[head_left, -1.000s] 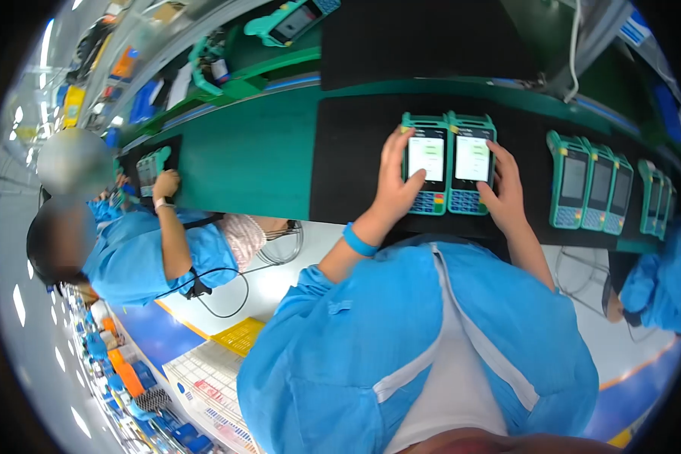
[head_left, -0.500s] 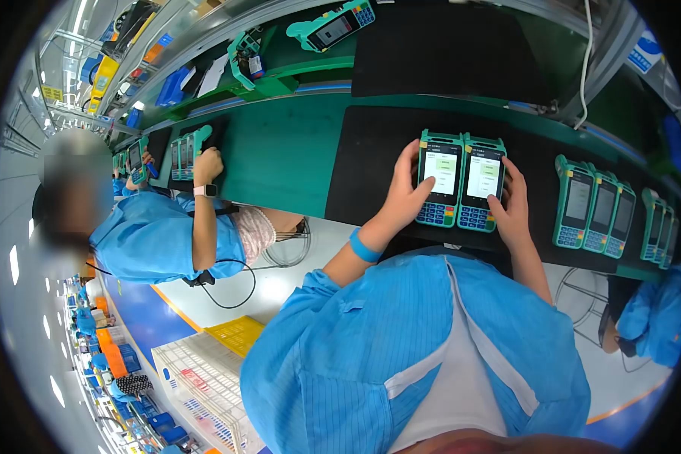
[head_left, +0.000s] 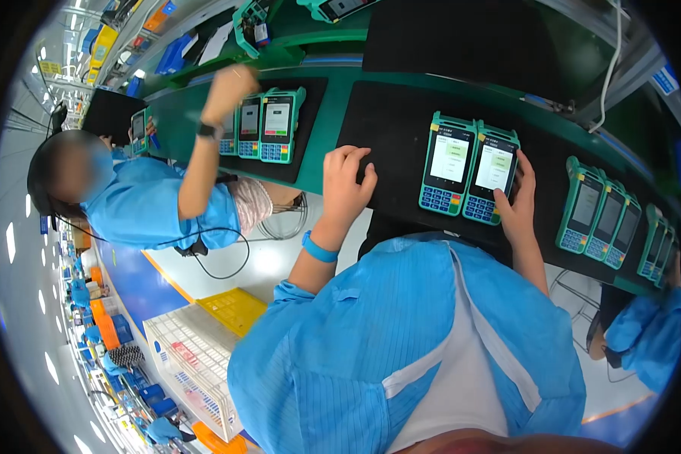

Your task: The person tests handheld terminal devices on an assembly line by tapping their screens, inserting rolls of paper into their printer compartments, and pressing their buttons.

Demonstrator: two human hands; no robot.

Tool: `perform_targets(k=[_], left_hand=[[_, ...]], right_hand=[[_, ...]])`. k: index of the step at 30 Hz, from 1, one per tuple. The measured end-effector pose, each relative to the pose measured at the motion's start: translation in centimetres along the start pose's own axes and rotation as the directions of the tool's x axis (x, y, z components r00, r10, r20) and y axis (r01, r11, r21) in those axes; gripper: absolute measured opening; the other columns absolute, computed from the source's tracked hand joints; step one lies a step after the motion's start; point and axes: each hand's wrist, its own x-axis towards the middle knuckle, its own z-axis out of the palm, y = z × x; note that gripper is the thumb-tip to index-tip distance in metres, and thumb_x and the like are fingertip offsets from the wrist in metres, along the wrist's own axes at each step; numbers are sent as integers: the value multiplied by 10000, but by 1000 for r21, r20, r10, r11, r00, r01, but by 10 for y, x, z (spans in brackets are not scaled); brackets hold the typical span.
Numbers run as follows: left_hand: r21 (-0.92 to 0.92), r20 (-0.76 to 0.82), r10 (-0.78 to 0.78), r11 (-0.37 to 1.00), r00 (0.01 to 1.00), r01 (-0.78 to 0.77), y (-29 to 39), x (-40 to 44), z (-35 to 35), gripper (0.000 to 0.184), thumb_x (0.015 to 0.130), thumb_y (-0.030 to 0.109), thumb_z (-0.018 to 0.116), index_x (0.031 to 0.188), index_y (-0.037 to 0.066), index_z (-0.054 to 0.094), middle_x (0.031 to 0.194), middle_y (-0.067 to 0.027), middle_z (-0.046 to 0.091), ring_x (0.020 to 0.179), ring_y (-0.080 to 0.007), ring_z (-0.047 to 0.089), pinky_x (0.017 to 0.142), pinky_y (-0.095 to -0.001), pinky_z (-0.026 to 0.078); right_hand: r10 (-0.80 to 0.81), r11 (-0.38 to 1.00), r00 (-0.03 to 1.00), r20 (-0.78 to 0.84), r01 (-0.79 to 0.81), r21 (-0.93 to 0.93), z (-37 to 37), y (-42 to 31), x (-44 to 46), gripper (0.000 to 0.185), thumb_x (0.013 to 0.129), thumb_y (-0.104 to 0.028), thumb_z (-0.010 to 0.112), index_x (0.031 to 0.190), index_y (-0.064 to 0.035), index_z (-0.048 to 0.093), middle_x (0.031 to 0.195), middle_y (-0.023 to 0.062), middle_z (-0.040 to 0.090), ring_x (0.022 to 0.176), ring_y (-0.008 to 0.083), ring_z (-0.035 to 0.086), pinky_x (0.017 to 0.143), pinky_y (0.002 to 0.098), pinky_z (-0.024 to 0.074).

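Observation:
Two payment terminals in green frames lie side by side on the black mat (head_left: 386,181), screens lit with white and pale green areas. My left hand (head_left: 348,181) is away from the left terminal (head_left: 446,163), near the mat's left edge, with its fingers apart and nothing in it. My right hand (head_left: 518,200) is at the right side of the right terminal (head_left: 492,175), its thumb by the lower part of the screen and its fingers along the edge. Both keypads face up, with yellow stickers at the top left corners.
Three terminals (head_left: 596,216) stand in a row to the right, with another group (head_left: 657,246) beyond. At the left, a co-worker (head_left: 147,189) raises a hand above several terminals (head_left: 278,125). A yellow basket (head_left: 231,309) and white crate (head_left: 193,356) are on the floor.
My left hand has let go of the left terminal and moved left. My right hand stays by the right terminal. The co-worker's arm has risen, and more terminals show there.

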Motion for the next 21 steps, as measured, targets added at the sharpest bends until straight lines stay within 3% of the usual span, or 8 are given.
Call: perform_targets(k=[4, 9, 10, 12, 15, 16, 20, 21], left_hand=[[256, -43, -61, 964, 997, 71, -44, -18, -17, 279, 732, 72, 655, 1006, 63, 610, 941, -123, 530, 901, -295, 498, 786, -382, 411], [613, -33, -277, 754, 960, 238, -98, -29, -45, 371, 762, 208, 679, 1126, 172, 621, 905, -102, 497, 851, -298, 478, 763, -396, 409], [649, -1, -260, 734, 965, 199, -103, -29, -50, 363, 759, 240, 675, 1118, 206, 628, 870, -80, 480, 832, -277, 474, 734, -387, 398], [748, 130, -80, 662, 988, -45, -110, -22, -59, 350, 748, 243, 671, 1093, 194, 636, 864, -58, 480, 841, -255, 480, 734, -378, 385], [811, 285, 51, 519, 957, -270, -112, -5, -55, 349, 660, 162, 639, 1007, 120, 622, 874, -47, 485, 854, -228, 487, 744, -372, 369], [813, 286, 85, 506, 954, -289, -114, 2, -53, 329, 630, 151, 624, 955, 111, 601, 876, -44, 485, 853, -224, 487, 729, -373, 370], [781, 234, 54, 584, 971, -220, -118, 27, -48, 88, 696, 134, 572, 776, 99, 581, 839, -38, 490, 820, -213, 485, 698, -353, 357], [778, 277, 94, 563, 956, -281, -126, 27, -43, 56, 691, 130, 578, 739, 104, 588, 833, -36, 494, 823, -214, 486, 695, -355, 357]], right_hand=[[-21, 999, 1000, -18, 21, 36, 1, 5, 1, 715, 760, -105, 589, 1394, -82, 261, 1335, 164, 298, 1286, 329, 336, 1041, 458, 321], [-27, 999, 999, -28, 27, 24, 1, 9, 2, 726, 758, -103, 586, 1399, -74, 248, 1350, 175, 299, 1276, 325, 354, 1043, 449, 319], [-29, 1000, 999, -33, 30, 7, 1, 9, 2, 727, 758, -103, 586, 1400, -70, 245, 1351, 178, 299, 1276, 324, 355, 1043, 449, 319], [-32, 999, 999, -26, 33, 18, 1, 10, 4, 726, 759, -104, 582, 1400, -66, 243, 1353, 181, 301, 1277, 324, 355, 1043, 447, 319], [-28, 999, 999, -22, 29, 26, 1, 11, 3, 725, 761, -108, 575, 1400, -57, 238, 1362, 185, 300, 1282, 325, 348, 1045, 443, 314], [-28, 999, 999, -23, 28, 25, 1, 11, 3, 725, 762, -111, 572, 1400, -52, 233, 1369, 186, 297, 1286, 324, 342, 1048, 442, 310], [-61, 996, 998, -28, 63, 59, 2, 12, 2, 735, 768, -138, 576, 1403, -43, 218, 1400, 195, 276, 1305, 325, 309, 1069, 445, 269], [-63, 996, 997, -33, 65, 53, 2, 11, 3, 735, 768, -138, 576, 1403, -43, 218, 1400, 195, 276, 1305, 325, 309, 1069, 445, 269]])
